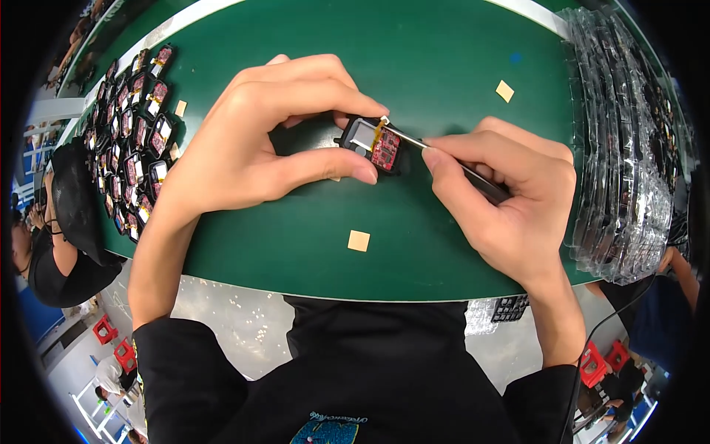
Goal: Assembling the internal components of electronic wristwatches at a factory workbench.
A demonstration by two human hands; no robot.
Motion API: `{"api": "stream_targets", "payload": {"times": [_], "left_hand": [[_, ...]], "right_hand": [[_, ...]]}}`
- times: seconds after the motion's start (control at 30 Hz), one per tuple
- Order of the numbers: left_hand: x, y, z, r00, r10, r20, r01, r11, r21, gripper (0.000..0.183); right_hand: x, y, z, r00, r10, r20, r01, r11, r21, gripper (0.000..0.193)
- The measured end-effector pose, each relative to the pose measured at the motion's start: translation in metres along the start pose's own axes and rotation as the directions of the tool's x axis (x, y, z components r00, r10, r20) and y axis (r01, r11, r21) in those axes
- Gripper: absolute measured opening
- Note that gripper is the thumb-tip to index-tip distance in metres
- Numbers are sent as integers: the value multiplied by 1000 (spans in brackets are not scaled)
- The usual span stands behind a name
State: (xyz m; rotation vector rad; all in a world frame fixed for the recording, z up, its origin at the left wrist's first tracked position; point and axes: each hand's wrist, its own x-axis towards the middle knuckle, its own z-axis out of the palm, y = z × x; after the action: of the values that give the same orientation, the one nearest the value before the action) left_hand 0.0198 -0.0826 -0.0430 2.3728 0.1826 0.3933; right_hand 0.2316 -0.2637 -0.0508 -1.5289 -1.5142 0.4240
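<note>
Between the thumb and fingers of my left hand (274, 129) is a small black device housing (355, 140), held a little above the green tabletop. Inside it show a silvery battery-like block, a red circuit board (386, 150) and a strip of yellow tape. My right hand (510, 177) grips dark tweezers (477, 179) like a pen. Their thin metal tip reaches the yellow tape at the housing's far edge, close to my left index fingertip. Whether the tip pinches anything is too small to tell.
Many similar open housings (133, 169) lie grouped at the left. Clear plastic trays (617, 155) stand stacked along the right edge. Small cream-coloured squares, one in front (359, 241) and one at the far right (504, 91), lie on the green table (444, 259). Other people sit at both sides.
</note>
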Motion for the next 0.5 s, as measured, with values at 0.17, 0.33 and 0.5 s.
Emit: {"api": "stream_targets", "payload": {"times": [0.17,0.33,0.5], "left_hand": [[0,0,0,1000,29,-10,-29,999,12,59],[0,-1,2,999,-17,-36,20,998,65,58],[1,3,0,999,-26,-33,28,997,67,54]], "right_hand": [[-1,1,1,999,-44,-32,43,999,-27,9],[-3,2,0,987,-143,-67,134,983,-126,16],[-2,0,3,983,-171,-65,156,969,-190,23]]}}
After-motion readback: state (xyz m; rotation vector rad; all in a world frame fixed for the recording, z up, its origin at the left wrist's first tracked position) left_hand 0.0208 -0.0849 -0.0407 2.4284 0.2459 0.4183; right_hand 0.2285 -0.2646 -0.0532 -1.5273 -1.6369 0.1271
